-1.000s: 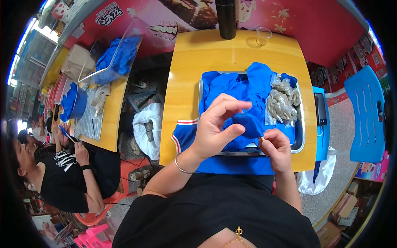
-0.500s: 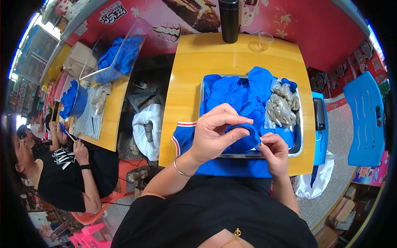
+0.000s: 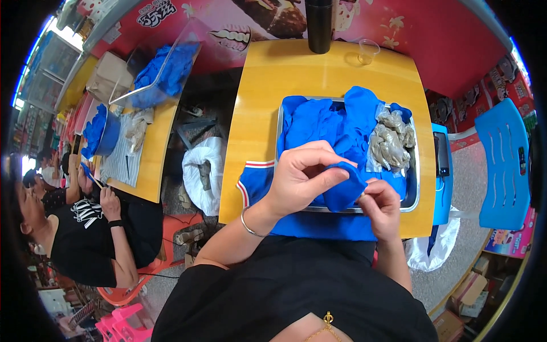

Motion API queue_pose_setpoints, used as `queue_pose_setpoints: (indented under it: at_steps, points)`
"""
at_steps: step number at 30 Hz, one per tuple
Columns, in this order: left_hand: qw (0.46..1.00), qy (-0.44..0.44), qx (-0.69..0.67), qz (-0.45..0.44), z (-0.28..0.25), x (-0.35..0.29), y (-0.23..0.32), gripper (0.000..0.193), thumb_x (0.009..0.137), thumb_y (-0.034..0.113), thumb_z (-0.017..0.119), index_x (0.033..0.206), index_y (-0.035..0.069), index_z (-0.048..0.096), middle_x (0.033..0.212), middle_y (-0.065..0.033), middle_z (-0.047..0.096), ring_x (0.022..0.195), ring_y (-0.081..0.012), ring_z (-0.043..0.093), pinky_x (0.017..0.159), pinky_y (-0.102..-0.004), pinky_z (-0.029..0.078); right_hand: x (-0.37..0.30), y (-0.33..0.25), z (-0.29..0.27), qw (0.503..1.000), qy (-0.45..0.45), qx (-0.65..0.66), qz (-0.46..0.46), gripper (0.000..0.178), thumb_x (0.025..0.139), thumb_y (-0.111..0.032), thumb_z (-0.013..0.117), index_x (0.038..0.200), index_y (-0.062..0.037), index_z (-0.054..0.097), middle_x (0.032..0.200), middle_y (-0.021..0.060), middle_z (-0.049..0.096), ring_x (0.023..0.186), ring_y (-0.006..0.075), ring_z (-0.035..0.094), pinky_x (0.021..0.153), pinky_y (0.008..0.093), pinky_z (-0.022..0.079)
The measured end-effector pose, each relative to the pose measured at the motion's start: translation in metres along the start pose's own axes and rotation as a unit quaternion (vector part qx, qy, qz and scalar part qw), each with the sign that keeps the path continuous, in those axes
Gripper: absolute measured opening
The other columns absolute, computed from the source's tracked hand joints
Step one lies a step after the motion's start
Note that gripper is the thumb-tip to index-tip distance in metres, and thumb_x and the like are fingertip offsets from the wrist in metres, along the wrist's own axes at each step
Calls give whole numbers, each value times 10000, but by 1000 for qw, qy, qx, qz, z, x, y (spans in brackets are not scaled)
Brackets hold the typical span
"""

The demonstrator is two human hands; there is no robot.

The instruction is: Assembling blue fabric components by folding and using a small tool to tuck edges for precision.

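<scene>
My left hand [image 3: 302, 178] pinches a small blue fabric piece [image 3: 345, 192] between thumb and fingers. At the right edge of that piece my right hand [image 3: 383, 206] is closed, thumb against fingers. A tiny pale thing shows at its fingertips, too small to name. Both hands are over the near edge of a metal tray [image 3: 415, 191]. In the tray lies a pile of blue fabric pieces [image 3: 310, 128], and on its right side a clear plastic bag [image 3: 390, 145] with grey-brown contents. Left of my left hand lies blue fabric with red-and-white striped trim [image 3: 255, 181].
The wooden table [image 3: 273, 68] carries a black bottle [image 3: 319, 28] and a clear cup [image 3: 368, 51] at the back. White bags [image 3: 200, 176] stand on the floor either side. A blue chair [image 3: 504, 165] is at right. At left, a co-worker [image 3: 85, 245] sits handling something blue.
The blue fabric piece has turned up and shows more of its face between my hands. My left fingers have shifted slightly on it. The view has moved a little.
</scene>
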State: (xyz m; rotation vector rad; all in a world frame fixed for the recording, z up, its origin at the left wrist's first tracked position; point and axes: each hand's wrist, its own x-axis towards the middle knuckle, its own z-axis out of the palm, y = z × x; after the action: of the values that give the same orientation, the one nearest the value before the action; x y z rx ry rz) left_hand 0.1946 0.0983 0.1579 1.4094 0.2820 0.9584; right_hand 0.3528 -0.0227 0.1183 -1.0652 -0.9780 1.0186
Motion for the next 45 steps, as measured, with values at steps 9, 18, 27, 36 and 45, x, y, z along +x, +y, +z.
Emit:
queue_pose_setpoints:
  at_steps: [9,18,27,36,45]
  points:
    - [995,13,78,-60,-7,10,9,124,844,46,583,842,-17,690,676,-20,560,629,-54,465,565,-208,367,9,-26,-6,932,-19,-341,-122,151,710,47,644,844,-20,664,703,67,591,597,130,546,497,245,402]
    - [954,-107,-57,-275,-8,12,-30,191,853,162,629,854,-25,670,689,34,589,625,-13,470,547,-173,385,12,-21,-15,947,-170,-265,-61,125,716,29,649,832,-16,659,720,64,601,630,147,576,532,252,430]
    - [994,-23,72,76,-10,0,-2,288,760,152,707,1024,59,640,979,-60,564,717,-93,523,576,-190,412,2,-3,-19,991,-99,35,84,119,824,16,559,936,27,599,860,75,601,753,109,555,654,232,438]
    - [989,-17,140,46,-9,-6,6,252,736,10,701,981,66,682,893,-37,579,702,-61,524,492,-177,399,4,1,-19,997,-34,-41,54,143,778,51,572,909,21,623,831,79,612,739,126,557,638,230,428]
    - [996,-54,38,-59,-15,-8,9,205,840,-19,578,1034,-17,646,914,-73,560,728,-87,563,556,-150,437,5,-2,-22,982,-3,-182,-52,163,719,53,623,868,-1,660,767,64,603,626,102,531,508,205,379]
